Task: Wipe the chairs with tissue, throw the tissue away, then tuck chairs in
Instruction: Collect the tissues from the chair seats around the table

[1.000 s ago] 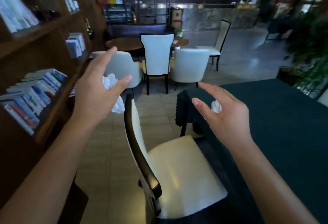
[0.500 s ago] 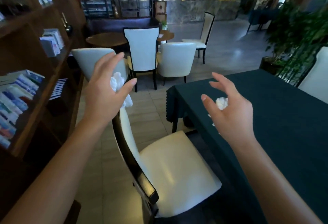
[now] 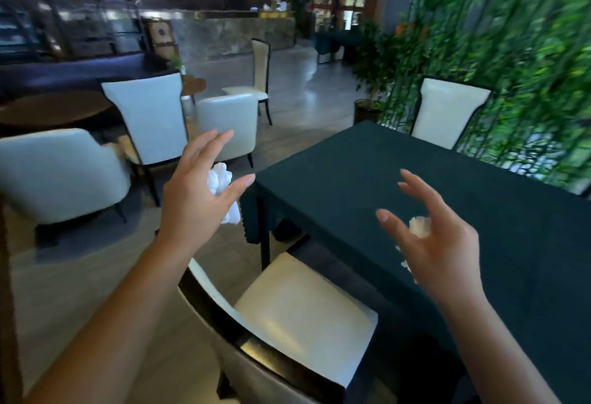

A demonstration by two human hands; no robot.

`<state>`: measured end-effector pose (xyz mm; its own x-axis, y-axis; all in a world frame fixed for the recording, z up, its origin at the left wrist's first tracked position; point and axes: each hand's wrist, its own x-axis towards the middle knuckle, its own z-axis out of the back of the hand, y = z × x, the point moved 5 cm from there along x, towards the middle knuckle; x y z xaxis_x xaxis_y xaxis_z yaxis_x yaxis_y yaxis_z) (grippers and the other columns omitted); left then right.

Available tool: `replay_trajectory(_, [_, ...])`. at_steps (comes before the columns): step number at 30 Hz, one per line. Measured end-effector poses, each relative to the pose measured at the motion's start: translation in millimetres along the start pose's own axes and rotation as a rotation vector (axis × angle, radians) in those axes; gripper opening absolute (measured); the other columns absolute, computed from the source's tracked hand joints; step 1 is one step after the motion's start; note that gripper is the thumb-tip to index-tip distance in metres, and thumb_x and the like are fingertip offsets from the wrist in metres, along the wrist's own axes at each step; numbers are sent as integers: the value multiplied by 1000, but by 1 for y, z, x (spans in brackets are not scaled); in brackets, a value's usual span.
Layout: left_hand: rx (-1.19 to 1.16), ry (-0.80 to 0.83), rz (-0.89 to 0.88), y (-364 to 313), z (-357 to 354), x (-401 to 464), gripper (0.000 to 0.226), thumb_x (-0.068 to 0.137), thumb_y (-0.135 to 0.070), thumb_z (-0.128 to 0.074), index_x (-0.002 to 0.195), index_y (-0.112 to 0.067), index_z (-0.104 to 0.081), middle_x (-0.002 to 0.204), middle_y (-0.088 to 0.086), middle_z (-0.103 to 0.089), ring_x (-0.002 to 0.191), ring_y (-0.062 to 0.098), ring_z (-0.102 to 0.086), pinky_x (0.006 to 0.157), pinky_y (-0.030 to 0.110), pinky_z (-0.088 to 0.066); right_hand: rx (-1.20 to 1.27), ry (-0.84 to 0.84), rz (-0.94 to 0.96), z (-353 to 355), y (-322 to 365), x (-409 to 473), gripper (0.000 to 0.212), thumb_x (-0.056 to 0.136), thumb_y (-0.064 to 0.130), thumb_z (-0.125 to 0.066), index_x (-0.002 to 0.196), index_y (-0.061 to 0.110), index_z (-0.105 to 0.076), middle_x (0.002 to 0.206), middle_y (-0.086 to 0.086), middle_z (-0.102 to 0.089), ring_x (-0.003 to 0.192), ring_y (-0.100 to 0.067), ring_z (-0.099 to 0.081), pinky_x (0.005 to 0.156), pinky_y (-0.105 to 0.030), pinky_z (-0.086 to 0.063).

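Head view: the left hand is raised with fingers spread, a crumpled tissue loosely cupped against its palm. The right hand, also half open with fingers splayed, cradles a smaller wad over the table. Below and between both hands stands a chair, its seat partly under the table. Another chair stands beyond the right hand, across the table.
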<state>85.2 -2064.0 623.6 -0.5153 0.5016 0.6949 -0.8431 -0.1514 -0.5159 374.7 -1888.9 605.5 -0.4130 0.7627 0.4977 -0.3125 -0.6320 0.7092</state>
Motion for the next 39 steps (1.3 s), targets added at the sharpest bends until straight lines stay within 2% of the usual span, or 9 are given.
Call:
replay_trajectory(3, [-99,54,-22,9,-10,26,63,88,-39,-76,145,-24,-53,152,-3,-47,137,0,-41,106,-1,-21,-78,-69,-42,11,15,-20,69,74,71,-62,139,62,-42,134,28,-61,91,-14,-70,89,-44,-58])
replay_trajectory(9, [-261,174,-120,-21,-63,40,63,88,-33,-78,145,-25,-53,152,-2,-46,132,-5,-39,105,-2,-21,-159,-186,-123,39,25,-34,69,75,71,-64,140,62,-42,130,29,-63,91,-22,-71,87,-47,-59])
replay_trajectory(14, [-296,311,-181,-31,-85,25,71,83,-37,-81,147,-32,-51,156,-9,-41,127,-10,-37,96,-8,-20,-146,-252,-176,45,16,-33,58,81,59,-73,135,56,-53,120,27,-68,79,-12,-71,82,-44,-60])
replay_trajectory(18, [-288,317,-182,-12,-85,42,64,84,-36,-80,143,-33,-55,154,-11,-44,121,-13,-39,94,-7,-24,-194,-244,-159,27,22,-37,61,79,64,-70,136,57,-52,127,26,-66,93,-17,-73,90,-44,-58])
replay_trajectory(21, [-318,325,-183,2,-89,60,61,83,-37,-81,140,-35,-58,152,-16,-45,118,-13,-42,101,14,-38,-252,-287,-194,26,28,-35,61,77,71,-66,135,56,-53,108,23,-69,89,-16,-72,88,-43,-59])
replay_trajectory(23, [-338,369,-214,8,-96,69,62,82,-37,-83,139,-37,-57,151,-22,-42,115,-17,-41,92,30,-47,-288,-337,-207,25,33,-32,59,78,69,-67,133,52,-58,89,22,-62,84,-14,-71,87,-42,-59])
replay_trajectory(25, [-371,431,-260,16,-105,79,63,81,-39,-83,138,-40,-57,150,-26,-38,115,-22,-40,90,30,-46,-319,-385,-233,16,38,-30,54,81,63,-71,132,49,-61,84,21,-57,79,-13,-70,88,-41,-58])
replay_trajectory(33, [-423,508,-372,81,-91,130,60,84,-39,-81,139,-38,-57,154,-19,-40,125,-8,-42,100,21,-36,-407,-422,-269,-85,90,-3,40,85,55,-74,123,48,-68,131,22,-65,101,-13,-71,99,-38,-53])
replay_trajectory(39, [-358,483,-480,111,-66,158,62,84,-50,-76,141,-43,-53,156,-19,-37,123,10,-56,99,46,-52,-448,-459,-227,-121,131,5,46,82,60,-70,127,50,-65,132,20,-66,105,-10,-69,99,-35,-53])
